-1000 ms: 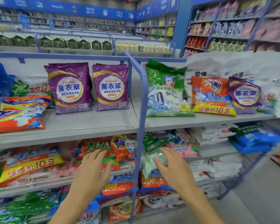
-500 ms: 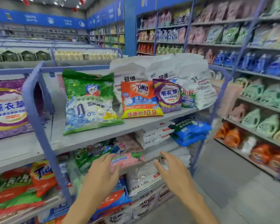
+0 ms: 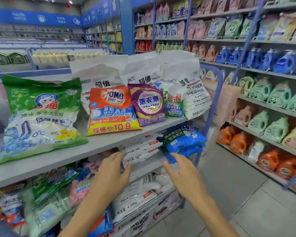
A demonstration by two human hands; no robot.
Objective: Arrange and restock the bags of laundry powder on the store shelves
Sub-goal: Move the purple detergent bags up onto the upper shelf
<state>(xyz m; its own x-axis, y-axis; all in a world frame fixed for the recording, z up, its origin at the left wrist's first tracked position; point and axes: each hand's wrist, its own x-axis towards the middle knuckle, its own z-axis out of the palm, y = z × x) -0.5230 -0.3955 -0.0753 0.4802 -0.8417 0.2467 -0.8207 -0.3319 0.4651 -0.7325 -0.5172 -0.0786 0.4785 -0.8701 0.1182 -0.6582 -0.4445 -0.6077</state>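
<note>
Well, both of my hands were out in front of the second shelf [image 3: 149, 165], holding nothing. My left hand [image 3: 109, 170] was loosely spread, fingers nearly straight, its tips over the near end of a stack of flat white bags [image 3: 143, 148]. It hid that end of the stack, so I could not tell whether it touched. My right hand [image 3: 183, 175] was spread and relaxed too, fingertips just under the pile of blue bags [image 3: 183, 142] at the right end of that shelf; contact there was just as unclear.

Above, on the top shelf [image 3: 92, 149], the laundry powder stood along the front edge. A big green bag [image 3: 39, 117] leaned back at the left, with an orange bag [image 3: 111, 112] beside it. Next came a purple bag [image 3: 146, 104], overlapping a small green-and-white bag [image 3: 173, 101]. Tall white bags [image 3: 193, 93] rose behind them toward the back right corner, their lower halves hidden by the front row.

Below my wrists the packs on the lower shelves were blurred and jumbled. Only a large white sack [image 3: 132, 200] marked 4.28Kg read plainly, and my left forearm covered part of it. At the lower left, the frame edge cut more bags off.
</note>
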